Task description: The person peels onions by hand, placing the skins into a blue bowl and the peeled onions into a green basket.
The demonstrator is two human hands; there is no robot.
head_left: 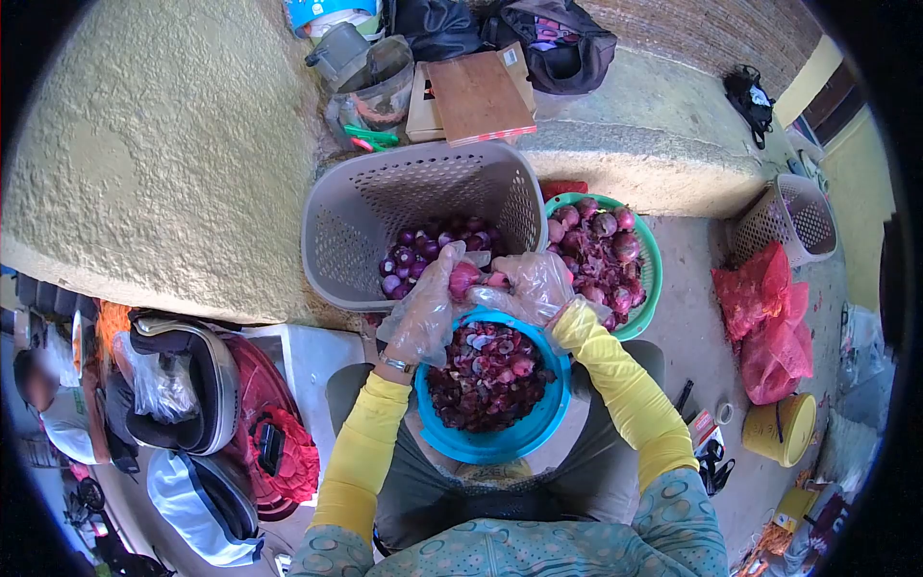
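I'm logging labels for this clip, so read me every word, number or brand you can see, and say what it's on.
No text can be read.
Sticker on the board: too small to read.
Packet by the yellow bucket: print blurred.
Left hand, right hand, the onion between them, basket, blue bowl: no lettering shows.

A red onion (pixel 463 279) is held between the gloved left hand (pixel 423 313) and the gloved right hand (pixel 532 286) above a blue bowl (pixel 500 444) of onion peels. Peeled onions are seen in the grey basket (pixel 365 207), unpeeled ones in the green colander (pixel 650 255).
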